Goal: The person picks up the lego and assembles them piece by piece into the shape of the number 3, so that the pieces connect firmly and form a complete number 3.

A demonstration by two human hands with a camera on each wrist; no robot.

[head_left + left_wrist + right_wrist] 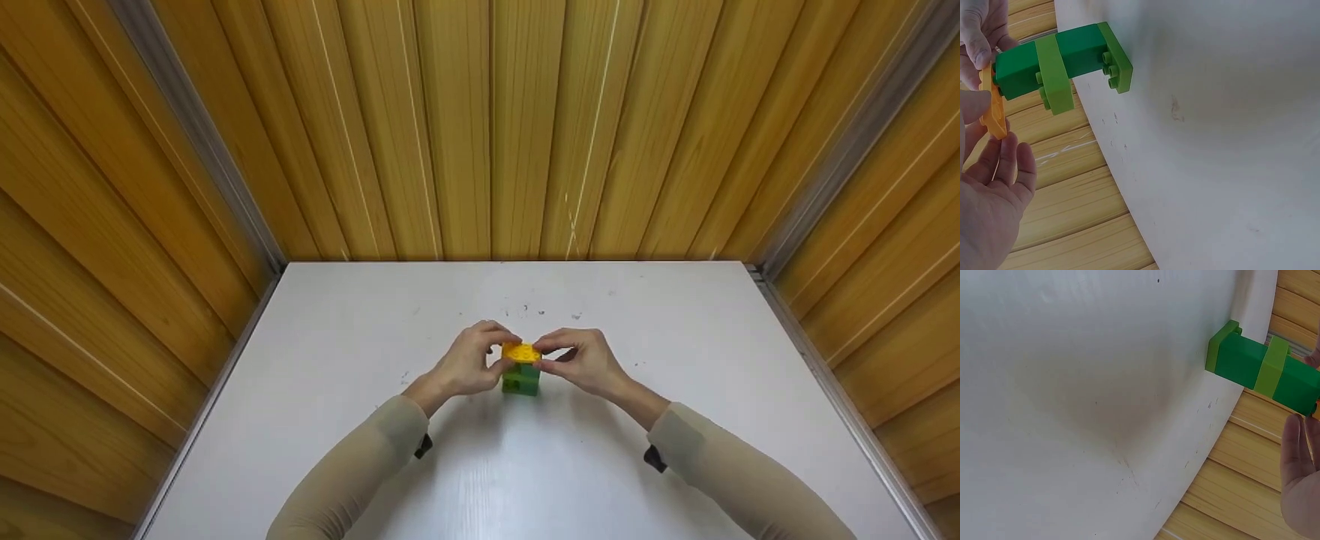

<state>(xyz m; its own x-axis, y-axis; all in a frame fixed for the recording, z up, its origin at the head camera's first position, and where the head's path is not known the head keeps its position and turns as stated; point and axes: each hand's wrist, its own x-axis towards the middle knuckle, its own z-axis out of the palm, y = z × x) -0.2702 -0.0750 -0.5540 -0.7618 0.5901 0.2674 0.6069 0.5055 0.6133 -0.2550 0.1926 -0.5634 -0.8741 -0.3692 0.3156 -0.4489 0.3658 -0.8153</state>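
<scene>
A yellow building-block plate (522, 352) lies across the top of an upright stack of green toy blocks (520, 382). My left hand (469, 364) pinches the plate's left end between thumb and fingers. Its right end is pinched by my right hand (589, 360). From the left wrist, the stack shows dark green blocks (1081, 50) alternating with light green pieces (1054, 76), with studs sticking out on one side. The plate (995, 109) meets the top studs there; whether it is fully seated I cannot tell. Only the plate's edge (1316, 410) appears in the right wrist view.
The stack's light green base piece (1220, 349) stands on a white table (375, 450) with small dark marks. Wood-patterned panels (487, 127) rise behind the table and along both sides, with grey metal strips (202, 142) at the corners.
</scene>
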